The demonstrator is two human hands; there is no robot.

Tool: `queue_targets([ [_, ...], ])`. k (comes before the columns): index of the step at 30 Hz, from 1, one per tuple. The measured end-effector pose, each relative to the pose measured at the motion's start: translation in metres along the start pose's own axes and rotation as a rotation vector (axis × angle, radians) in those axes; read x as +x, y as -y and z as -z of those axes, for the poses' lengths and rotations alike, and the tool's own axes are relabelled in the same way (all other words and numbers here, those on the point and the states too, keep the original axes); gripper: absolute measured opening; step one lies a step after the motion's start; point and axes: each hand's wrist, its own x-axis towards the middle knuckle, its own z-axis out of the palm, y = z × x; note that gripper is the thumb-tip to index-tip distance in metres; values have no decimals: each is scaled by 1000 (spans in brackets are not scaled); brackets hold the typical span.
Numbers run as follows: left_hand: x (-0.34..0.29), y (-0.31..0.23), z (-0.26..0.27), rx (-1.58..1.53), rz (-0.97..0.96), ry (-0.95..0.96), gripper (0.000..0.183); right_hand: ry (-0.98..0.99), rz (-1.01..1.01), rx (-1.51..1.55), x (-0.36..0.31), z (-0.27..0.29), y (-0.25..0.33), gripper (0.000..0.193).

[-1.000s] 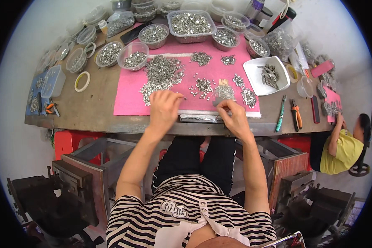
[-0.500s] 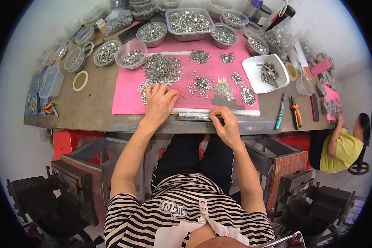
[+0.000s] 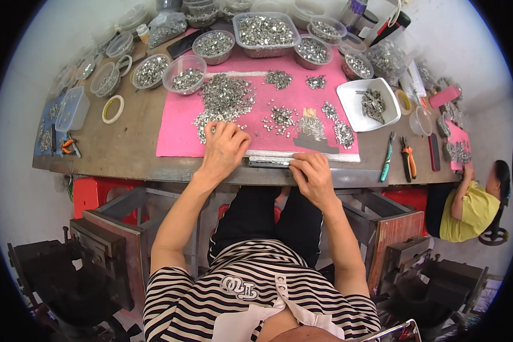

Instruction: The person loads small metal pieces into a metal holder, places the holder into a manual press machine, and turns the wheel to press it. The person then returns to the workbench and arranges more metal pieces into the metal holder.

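Note:
My left hand bends over the near edge of a big pile of small silvery metal pieces on a pink mat. Its fingertips are drawn together down among the pieces; whatever they pinch is too small to make out. At the front edge of the table lies a narrow dark bar with shiny bits along its top. My right hand grips this bar at its right end, thumb and fingers closed. Smaller heaps of metal parts are spread between and beyond my hands.
Plastic tubs of metal parts line the back. On the right are a white tray, a teal-handled tool and orange-handled pliers. A tape roll lies left. A person in yellow sits at the far right.
My left hand has shifted slightly, its fingers still at the pile's near edge. My right hand's fingers have moved a little on the bar's end. The whole view has shifted slightly.

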Motion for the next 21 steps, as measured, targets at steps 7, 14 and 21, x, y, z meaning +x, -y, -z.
queue_targets([
  [7,-2,-2,-5,-30,47,-16,7,111,-30,-2,39,-17,-10,9],
  [14,-3,-7,-5,-49,58,-11,8,128,8,-22,77,-70,-20,10],
  [21,-5,-3,-4,-68,66,1,8,234,-157,78,67,-31,-21,10],
])
